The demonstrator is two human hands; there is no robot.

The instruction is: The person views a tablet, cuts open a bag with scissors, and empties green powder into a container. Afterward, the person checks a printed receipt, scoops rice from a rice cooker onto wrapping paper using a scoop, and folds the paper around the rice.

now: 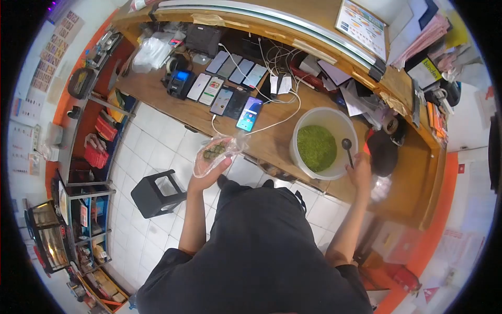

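A clear plastic bag (218, 152) with small green-brown pieces in it rests in my left hand (207, 175), its fingers wrapped under the bag and the thumb on its side. My right hand (361, 170) grips a black spoon (348, 147) by the handle, at the right rim of a large white tub (298, 152). The spoon's bowl is over the inside edge of the tub. Chopped green stuff (316, 148) fills the lower part of the tub. A lit phone (250, 113) lies on the wooden counter (157, 91) between the bag and the tub.
Several phones (210, 90) with white cables lie at the counter's back, beside a blue-screened card terminal (181, 82). Papers (355, 99) and a black object (381, 152) are right of the tub. A black stool (157, 192) stands on the tiled floor at left, near shelves (90, 194).
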